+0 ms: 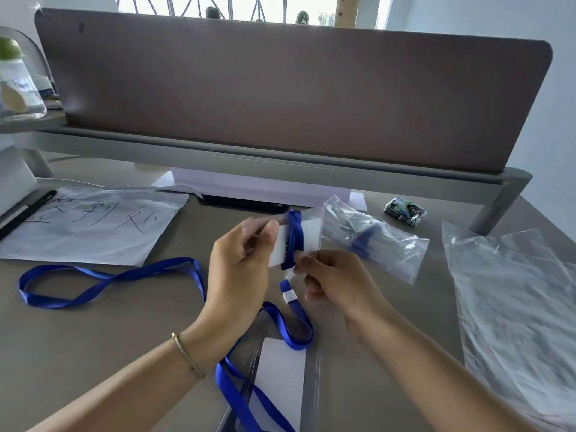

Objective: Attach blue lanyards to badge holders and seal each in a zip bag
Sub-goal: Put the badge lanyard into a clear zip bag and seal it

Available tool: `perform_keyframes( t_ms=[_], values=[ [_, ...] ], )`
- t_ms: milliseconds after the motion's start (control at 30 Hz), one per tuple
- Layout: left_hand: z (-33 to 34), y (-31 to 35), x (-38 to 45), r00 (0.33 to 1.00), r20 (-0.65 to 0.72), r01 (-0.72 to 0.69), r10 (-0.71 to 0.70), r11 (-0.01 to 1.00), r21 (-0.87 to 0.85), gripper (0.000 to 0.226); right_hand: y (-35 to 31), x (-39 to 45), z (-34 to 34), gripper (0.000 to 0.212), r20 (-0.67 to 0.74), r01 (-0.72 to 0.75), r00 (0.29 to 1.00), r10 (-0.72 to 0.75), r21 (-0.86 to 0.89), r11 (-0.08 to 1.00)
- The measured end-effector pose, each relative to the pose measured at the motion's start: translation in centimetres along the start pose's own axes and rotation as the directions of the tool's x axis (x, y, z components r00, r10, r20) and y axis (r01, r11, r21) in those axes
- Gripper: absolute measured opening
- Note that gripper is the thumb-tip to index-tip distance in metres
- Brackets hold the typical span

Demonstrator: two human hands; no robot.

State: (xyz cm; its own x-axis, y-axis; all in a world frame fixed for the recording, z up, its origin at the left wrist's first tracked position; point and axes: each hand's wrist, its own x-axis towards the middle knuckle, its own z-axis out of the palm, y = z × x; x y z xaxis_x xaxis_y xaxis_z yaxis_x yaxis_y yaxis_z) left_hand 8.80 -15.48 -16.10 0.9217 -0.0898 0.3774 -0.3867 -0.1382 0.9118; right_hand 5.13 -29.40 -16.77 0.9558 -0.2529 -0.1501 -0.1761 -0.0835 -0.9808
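- Our left hand [241,260] pinches the badge holder [308,236] above the desk [93,338], steadying it.
- Our right hand [330,275] pinches the blue lanyard [293,241] wrapped round it, likely bundling for bagging.

Badge holder [307,236] held between hands above table [93,322]; sealed bag [378,241] right, paper sheet [90,226] left.

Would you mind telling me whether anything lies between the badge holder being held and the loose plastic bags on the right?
Yes. The badge holder, held by the left hand and right hand, has an already packed zip bag lying on the desk between it and the loose plastic bags.
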Motion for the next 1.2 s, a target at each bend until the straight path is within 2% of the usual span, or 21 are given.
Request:
perform_keyframes(
  t_ms=[133,267,333,500,633,767,900,1033,1200],
  values=[
    [-0.3,-0.1,0.3,0.988,0.039,0.156,-0.151,0.964,-0.215,0.020,-0.2,0.2,-0.5,0.044,0.026,-0.058,0.998,0.058,-0.022,0.998],
    [0.0,0.1,0.5,0.946,0.131,0.325,-0.298,0.852,-0.411,0.019,-0.9,0.5,-0.9,0.028,0.093,-0.101,0.992,0.084,0.198,0.975],
    [-0.1,0.2,0.6,0.947,0.150,0.320,-0.284,0.870,-0.374,0.015,-1.1,0.6,-1.2,0.023,0.049,-0.057,0.998,0.047,0.216,0.975],
    [0.7,-0.1,-0.1,0.949,0.229,0.262,-0.217,0.947,-0.187,0.010,-1.5,-0.1,-3.2,0.025,-0.075,0.095,0.993,-0.088,0.099,0.991],
    [3.2,-0.1,-1.1,0.917,0.347,0.233,-0.197,0.971,-0.063,0.031,-1.3,-2.5,-6.5,0.030,-0.172,0.171,0.972,-0.162,0.038,0.985],
    [6.1,0.7,-2.5,0.891,0.443,0.097,-0.098,0.995,0.023,0.034,-0.7,-6.0,-10.9,0.029,-0.291,0.178,0.941,-0.172,-0.004,0.984],
    [9.4,2.5,-4.2,0.850,0.526,0.022,-0.014,1.000,-0.009,0.034,-0.1,-10.1,-15.4,0.026,-0.408,0.165,0.900,-0.153,-0.005,0.986],
    [12.8,4.0,-6.2,0.778,0.624,-0.182,0.068,0.976,0.121,0.021,1.6,-14.0,-19.6,0.026,-0.521,0.127,0.846,-0.116,-0.015,0.992],
    [16.5,5.6,-9.1,0.665,0.719,-0.433,0.203,0.889,0.149,0.011,3.3,-18.1,-23.7,0.026,-0.637,0.109,0.767,-0.076,0.013,0.994]
  ],
)
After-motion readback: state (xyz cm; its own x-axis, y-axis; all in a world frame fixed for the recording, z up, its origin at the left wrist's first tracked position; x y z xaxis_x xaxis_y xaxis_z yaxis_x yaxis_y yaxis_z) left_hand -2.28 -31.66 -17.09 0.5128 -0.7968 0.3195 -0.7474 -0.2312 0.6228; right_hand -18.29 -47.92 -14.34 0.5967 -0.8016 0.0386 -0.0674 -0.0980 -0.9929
